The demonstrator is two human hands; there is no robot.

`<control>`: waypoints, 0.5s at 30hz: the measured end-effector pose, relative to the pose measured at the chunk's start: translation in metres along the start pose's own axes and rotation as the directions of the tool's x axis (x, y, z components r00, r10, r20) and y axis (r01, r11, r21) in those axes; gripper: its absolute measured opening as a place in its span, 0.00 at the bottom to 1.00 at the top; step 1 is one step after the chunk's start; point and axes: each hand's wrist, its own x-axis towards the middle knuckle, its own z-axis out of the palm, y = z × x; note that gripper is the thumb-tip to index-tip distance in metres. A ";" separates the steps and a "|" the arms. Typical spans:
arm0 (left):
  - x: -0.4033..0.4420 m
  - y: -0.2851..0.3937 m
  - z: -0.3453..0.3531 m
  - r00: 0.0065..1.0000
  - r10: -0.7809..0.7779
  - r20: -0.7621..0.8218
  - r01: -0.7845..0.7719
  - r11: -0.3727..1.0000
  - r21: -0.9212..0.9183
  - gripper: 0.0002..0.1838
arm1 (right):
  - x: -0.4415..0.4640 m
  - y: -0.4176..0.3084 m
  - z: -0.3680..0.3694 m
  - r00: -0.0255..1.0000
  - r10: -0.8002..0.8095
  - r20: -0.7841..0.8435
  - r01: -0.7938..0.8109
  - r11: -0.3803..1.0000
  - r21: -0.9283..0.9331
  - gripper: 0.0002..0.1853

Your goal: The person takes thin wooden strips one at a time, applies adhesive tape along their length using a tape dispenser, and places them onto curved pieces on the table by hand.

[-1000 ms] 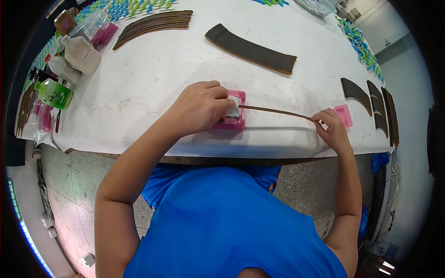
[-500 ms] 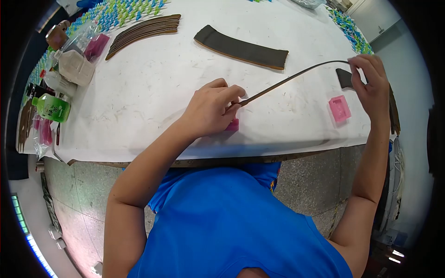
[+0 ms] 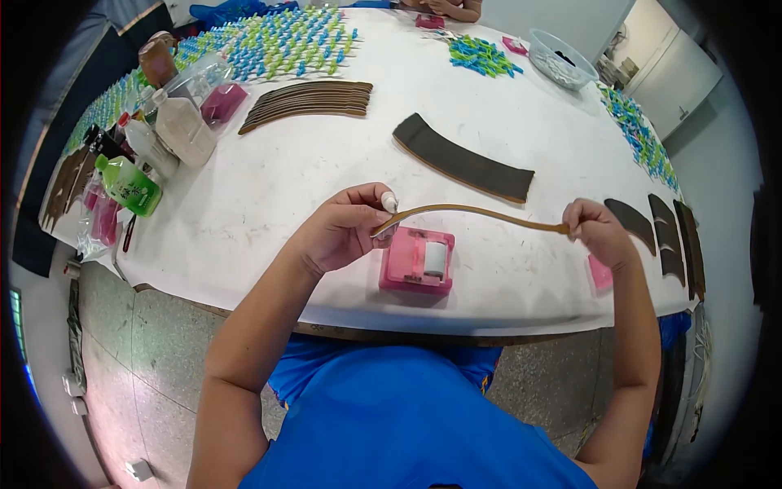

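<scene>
A long thin flexible strip [image 3: 481, 211], brown with a darker edge, is stretched between my two hands and bows upward in the middle. My left hand [image 3: 338, 228] pinches its left end; a white covering sits on one fingertip. At the other end, my right hand [image 3: 601, 235] grips the strip with closed fingers. Just below and right of my left hand stands a pink box [image 3: 395, 277] with a white roller [image 3: 435, 259] in it. A smaller pink block [image 3: 600, 272] lies partly hidden behind my right forearm.
A dark curved stack of strips [image 3: 464, 160] lies beyond my hands, and a brown fanned row [image 3: 309, 104] farther left. Bottles, including a green one [image 3: 130, 186], crowd the left side. Dark curved pieces [image 3: 668, 238] lie at right. Across the table are a clear bowl [image 3: 562, 65] and another person's hands [image 3: 444, 8].
The view has tilted up, showing more of the far table. My right hand has come closer to my left, and the strip now bows upward with its brown face showing. The pink box is uncovered.
</scene>
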 end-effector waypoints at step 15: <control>-0.071 0.043 -0.092 0.956 0.286 -0.068 -0.292 0.948 -0.128 0.08 | 0.115 0.011 0.147 0.946 -0.319 -0.064 0.235 0.534 0.812 0.23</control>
